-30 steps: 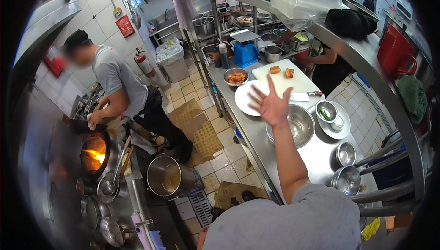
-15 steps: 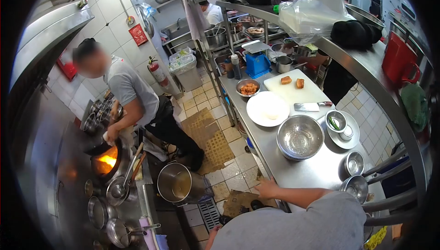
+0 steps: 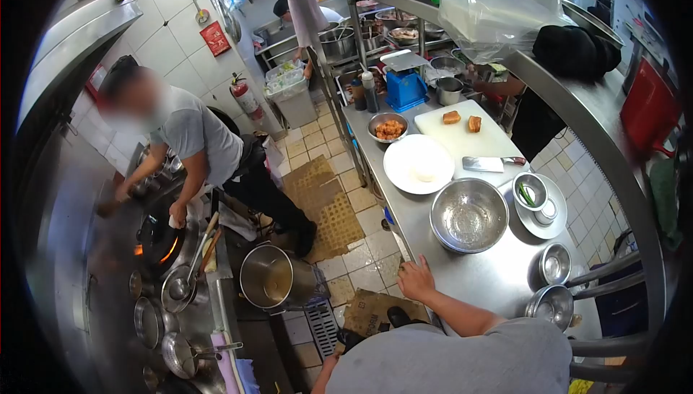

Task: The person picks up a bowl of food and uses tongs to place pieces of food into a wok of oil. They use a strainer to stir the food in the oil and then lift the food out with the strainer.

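My right hand [image 3: 416,278] rests at the edge of the steel table [image 3: 498,278], fingers apart and holding nothing. Beyond it stand a steel bowl [image 3: 469,215], a white plate [image 3: 410,163] and a small bowl of orange-brown pieces [image 3: 390,130]. Two browned blocks [image 3: 452,117] lie on the white cutting board [image 3: 469,141], with a cleaver [image 3: 484,164] at its near edge. To the right, a bowl with green peppers [image 3: 529,192] sits on stacked plates. At the bottom edge, beside my body, only my left forearm [image 3: 326,376] shows; its hand is hidden.
A co-worker [image 3: 195,134] bends over a wok [image 3: 160,239] with flames at the left. A large pot [image 3: 268,278] stands on the floor between stove and table. Another person [image 3: 321,15] is at the back. A steel shelf frame [image 3: 585,98] curves over the table's right side.
My right hand has moved from beside the table onto its edge. The co-worker leans further over the stove, and the wok now covers most of the flame. The person at the back bends lower.
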Demonstrator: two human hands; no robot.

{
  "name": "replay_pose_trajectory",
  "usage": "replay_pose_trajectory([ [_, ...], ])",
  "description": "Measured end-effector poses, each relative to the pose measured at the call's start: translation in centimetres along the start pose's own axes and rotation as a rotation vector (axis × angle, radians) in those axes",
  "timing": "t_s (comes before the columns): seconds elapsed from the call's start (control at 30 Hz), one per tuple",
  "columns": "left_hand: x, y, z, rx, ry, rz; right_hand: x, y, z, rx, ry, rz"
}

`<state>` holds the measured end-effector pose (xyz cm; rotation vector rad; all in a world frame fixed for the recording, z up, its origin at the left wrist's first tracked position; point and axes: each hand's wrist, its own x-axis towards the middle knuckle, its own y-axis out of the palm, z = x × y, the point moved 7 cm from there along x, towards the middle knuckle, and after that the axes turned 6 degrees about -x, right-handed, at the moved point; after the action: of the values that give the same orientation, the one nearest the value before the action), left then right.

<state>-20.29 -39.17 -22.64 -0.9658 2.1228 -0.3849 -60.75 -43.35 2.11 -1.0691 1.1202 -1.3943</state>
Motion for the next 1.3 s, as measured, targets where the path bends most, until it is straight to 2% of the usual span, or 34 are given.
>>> replay_pose_trajectory([
  [0.03,-0.7,0.3,0.5,0.141,0.075,0.021,0.0,-0.3,0.0,0.033,0.016,-0.091],
  [0.07,-1.8,0.9,0.3,0.382,0.246,0.040,0.1,-0.8,-0.2,0.062,0.032,-0.190],
  [0.1,-0.7,1.3,1.6,0.209,0.110,0.089,0.3,-0.8,-0.3,0.064,0.028,-0.194],
  [0.17,-1.0,-0.6,-0.5,-0.133,-0.174,0.113,0.2,-1.4,-0.2,0.099,0.027,-0.150],
  [0.2,-1.6,-0.6,-2.0,-0.135,-0.170,0.109,0.2,-1.6,-0.2,0.097,0.024,-0.154],
  [0.27,-1.8,-0.7,-3.1,-0.353,-0.261,0.042,0.2,-1.4,-0.1,0.049,0.029,-0.109],
  [0.47,-1.5,-0.4,-2.6,-0.267,-0.255,0.037,0.2,0.5,-0.5,-0.037,0.043,-0.020],
  [1.3,-1.9,-1.7,1.2,-0.164,-0.258,0.042,-0.1,-0.4,-0.4,-0.007,0.023,-0.070],
])
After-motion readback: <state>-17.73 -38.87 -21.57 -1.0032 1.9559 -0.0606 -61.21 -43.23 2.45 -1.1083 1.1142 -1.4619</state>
